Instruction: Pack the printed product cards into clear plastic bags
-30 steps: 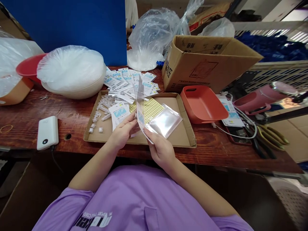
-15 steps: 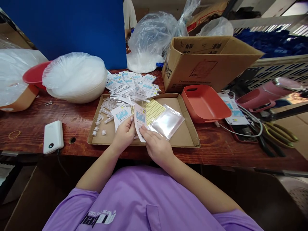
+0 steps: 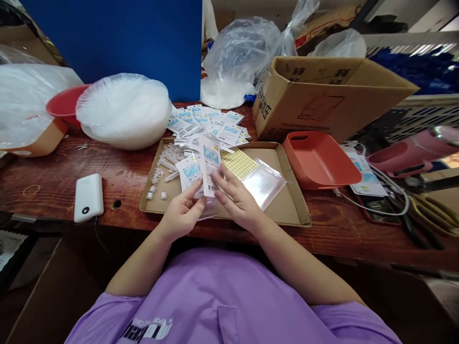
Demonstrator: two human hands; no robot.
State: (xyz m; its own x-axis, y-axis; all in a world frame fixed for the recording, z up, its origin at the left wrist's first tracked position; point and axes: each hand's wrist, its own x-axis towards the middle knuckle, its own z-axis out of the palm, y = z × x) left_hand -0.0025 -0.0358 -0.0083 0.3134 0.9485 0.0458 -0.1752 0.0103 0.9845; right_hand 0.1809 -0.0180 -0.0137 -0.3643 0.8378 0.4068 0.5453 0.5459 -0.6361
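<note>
Presently, both hands, left hand (image 3: 181, 217) and right hand (image 3: 237, 200), pinch a glossy clear packet (image 3: 210, 165) holding a printed blue-and-white card. It stands upright above the shallow cardboard tray (image 3: 290, 210) on the wooden bench (image 3: 60, 177), beside flat clear sleeves (image 3: 267, 181).

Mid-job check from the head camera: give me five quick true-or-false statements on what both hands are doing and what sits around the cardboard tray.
1. Both hands, left hand and right hand, hold one packaged card. True.
2. The card lies flat on the desk. False: it is held upright over the cardboard tray.
3. The orange bin sits right of the tray. True.
4. The white power bank is inside the tray. False: it lies on the wooden desk, left of it.
5. Clear sleeves lie in the tray. True.
</note>
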